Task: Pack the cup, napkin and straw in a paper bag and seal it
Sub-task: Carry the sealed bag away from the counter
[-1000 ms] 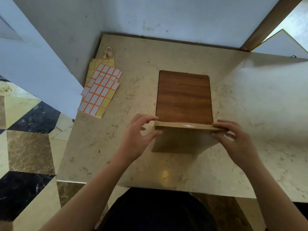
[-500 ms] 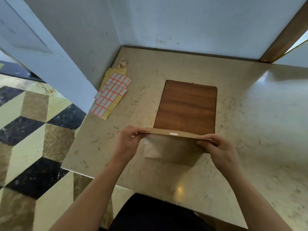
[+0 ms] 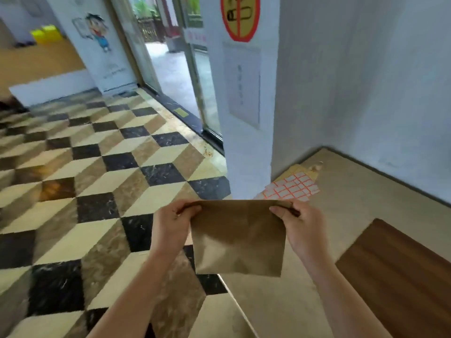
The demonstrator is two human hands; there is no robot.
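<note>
fingers (image 3: 188, 209) of both hands pinch the paper bag (image 3: 238, 236) at its top corners, left hand (image 3: 170, 225) and right hand (image 3: 300, 228), bag hanging flat over the worktop (image 3: 353, 191) left edge. top looks folded shut; cup, napkin, straw unseen, likely inside. floor (image 3: 97, 191) wide open left, wall (image 3: 366, 81) far right. label sheets (image 3: 292, 186) beyond.

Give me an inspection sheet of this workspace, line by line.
Surface: beige stone counter in a wall corner, with a wooden board lying on it.
Job's things: paper bag held up off the counter, top folded; cup, napkin and straw not seen.
Clutter: label sticker sheets near the corner.
Grips: left hand and right hand each pinch a top corner of the bag.
Cables: nothing seen.
Surroundings: checkered floor, glass door, white wall.
</note>
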